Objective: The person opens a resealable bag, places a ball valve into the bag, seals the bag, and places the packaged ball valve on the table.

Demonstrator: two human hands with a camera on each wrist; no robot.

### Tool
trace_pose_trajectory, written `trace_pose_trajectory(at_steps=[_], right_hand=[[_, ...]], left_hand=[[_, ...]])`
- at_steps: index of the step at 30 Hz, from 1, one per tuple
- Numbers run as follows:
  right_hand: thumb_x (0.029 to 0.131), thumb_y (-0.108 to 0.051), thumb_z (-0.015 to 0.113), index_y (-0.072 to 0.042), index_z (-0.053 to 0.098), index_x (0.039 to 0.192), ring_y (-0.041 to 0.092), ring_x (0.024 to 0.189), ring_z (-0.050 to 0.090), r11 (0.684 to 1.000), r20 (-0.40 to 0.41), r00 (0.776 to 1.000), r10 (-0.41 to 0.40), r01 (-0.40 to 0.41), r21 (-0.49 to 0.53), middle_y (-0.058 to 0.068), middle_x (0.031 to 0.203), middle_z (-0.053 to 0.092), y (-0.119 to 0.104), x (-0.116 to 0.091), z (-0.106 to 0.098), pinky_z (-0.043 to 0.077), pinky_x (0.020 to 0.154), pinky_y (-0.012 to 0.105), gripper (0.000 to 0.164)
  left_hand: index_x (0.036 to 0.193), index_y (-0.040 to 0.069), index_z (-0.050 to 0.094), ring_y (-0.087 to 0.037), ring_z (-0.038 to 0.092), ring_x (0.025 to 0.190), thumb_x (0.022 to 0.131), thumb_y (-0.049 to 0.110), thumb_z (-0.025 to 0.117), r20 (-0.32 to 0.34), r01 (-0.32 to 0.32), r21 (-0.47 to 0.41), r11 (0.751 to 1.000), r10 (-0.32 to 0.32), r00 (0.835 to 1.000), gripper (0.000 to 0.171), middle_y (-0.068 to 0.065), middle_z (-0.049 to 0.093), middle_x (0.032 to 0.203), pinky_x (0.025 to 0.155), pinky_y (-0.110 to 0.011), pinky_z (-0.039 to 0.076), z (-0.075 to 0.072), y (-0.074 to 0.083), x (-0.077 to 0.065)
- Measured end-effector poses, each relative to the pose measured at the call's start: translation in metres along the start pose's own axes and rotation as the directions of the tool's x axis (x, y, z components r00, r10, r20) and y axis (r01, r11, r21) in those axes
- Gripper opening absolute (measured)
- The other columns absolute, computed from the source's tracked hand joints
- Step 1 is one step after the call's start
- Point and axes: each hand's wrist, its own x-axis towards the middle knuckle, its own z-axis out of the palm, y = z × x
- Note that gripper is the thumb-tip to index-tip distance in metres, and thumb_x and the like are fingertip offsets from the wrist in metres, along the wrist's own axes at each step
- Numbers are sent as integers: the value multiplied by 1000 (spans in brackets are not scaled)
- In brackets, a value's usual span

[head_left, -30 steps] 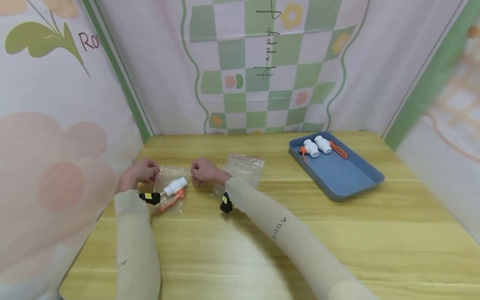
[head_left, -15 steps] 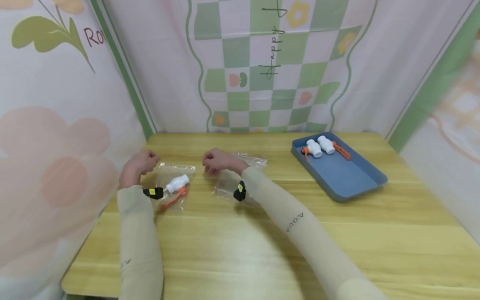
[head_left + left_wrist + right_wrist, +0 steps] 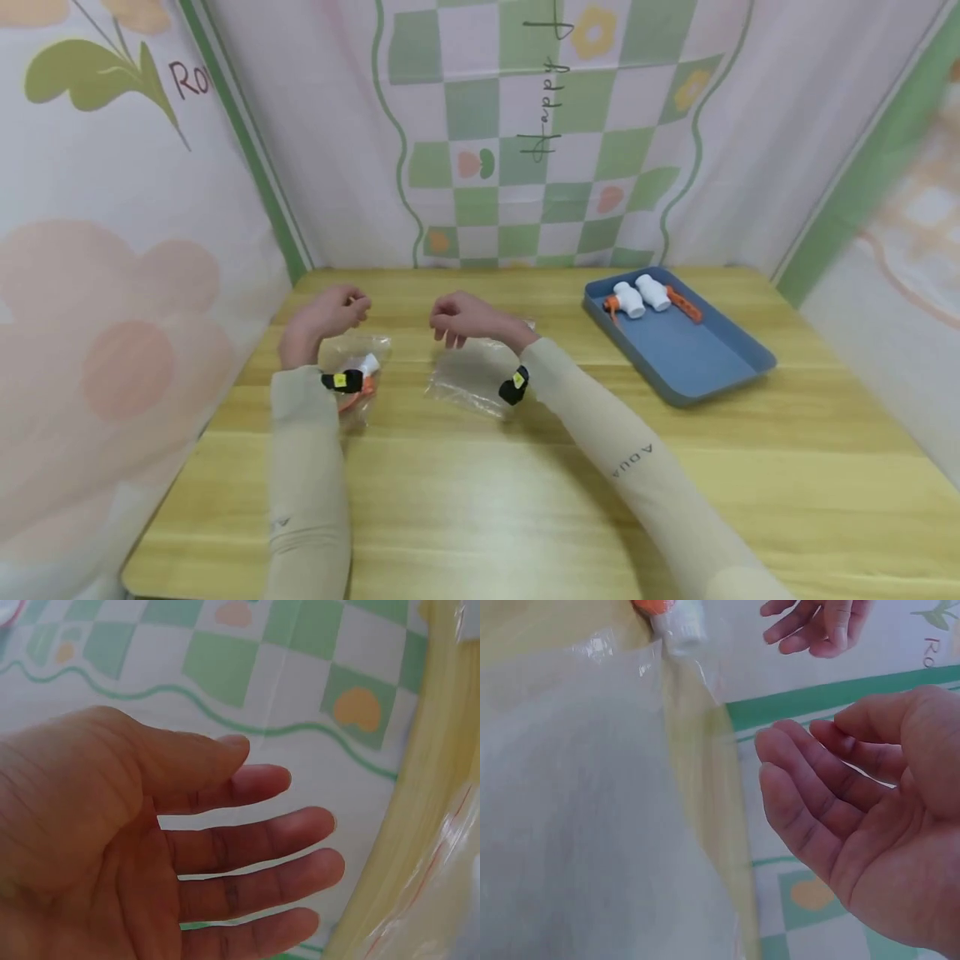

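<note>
My left hand (image 3: 330, 315) hovers over the far end of a clear zip bag (image 3: 358, 342), its fingers loosely bent and holding nothing. Inside that bag lies a white ball valve (image 3: 369, 364) with an orange handle (image 3: 367, 387), partly hidden by the wrist camera. In the left wrist view the fingers (image 3: 255, 840) are spread apart. My right hand (image 3: 468, 318) is above a second clear zip bag (image 3: 468, 375), which lies flat with no valve visible in it. Relaxed fingers (image 3: 817, 787) with nothing between them show in the right wrist view.
A blue-grey tray (image 3: 705, 358) stands at the back right of the wooden table (image 3: 480, 500). Two white valves with orange handles, one (image 3: 628, 301) beside the other (image 3: 653, 292), lie at its far end. Printed curtains (image 3: 330, 167) hang behind and at both sides.
Both hands were at the first bag's top edge a second ago. The right hand has let go and moved right over the second bag. The left hand has released the first bag and risen above it.
</note>
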Motion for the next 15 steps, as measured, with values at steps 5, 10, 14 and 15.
trace_pose_trajectory(at_steps=[5, 10, 14, 15], right_hand=[[96, -19, 48, -5, 60, 94, 27, 68, 64, 1000, -63, 998, -27, 27, -8, 26, 95, 63, 8, -15, -13, 54, 58, 36, 18], [97, -24, 48, -4, 58, 99, 28, 69, 63, 1000, -134, 991, 0, 2, 15, 24, 95, 62, 17, -30, -28, 54, 59, 37, 22], [96, -30, 50, -9, 58, 97, 26, 64, 60, 999, -206, 977, 53, -50, 20, 23, 92, 62, 25, -40, -35, 52, 56, 36, 23], [95, -32, 50, -10, 58, 97, 24, 62, 58, 998, -219, 973, 69, -67, 19, 23, 92, 62, 28, -42, -36, 51, 54, 35, 24]], left_hand=[[114, 4, 55, -25, 61, 90, 99, 27, 42, 16, -65, 6, 998, 65, 998, 31, -13, 63, 100, 73, -36, 49, 20, 21, 13], [112, 6, 55, -23, 61, 86, 99, 31, 42, 56, -90, -2, 996, 90, 994, 31, -10, 62, 97, 69, -32, 50, 42, 39, 27], [111, 7, 56, -21, 62, 83, 98, 34, 44, 85, -107, 9, 994, 106, 991, 32, -11, 62, 97, 70, -32, 51, 57, 48, 39], [111, 7, 56, -20, 62, 82, 97, 34, 45, 94, -111, 11, 994, 110, 990, 33, -10, 63, 97, 70, -31, 51, 62, 50, 41]])
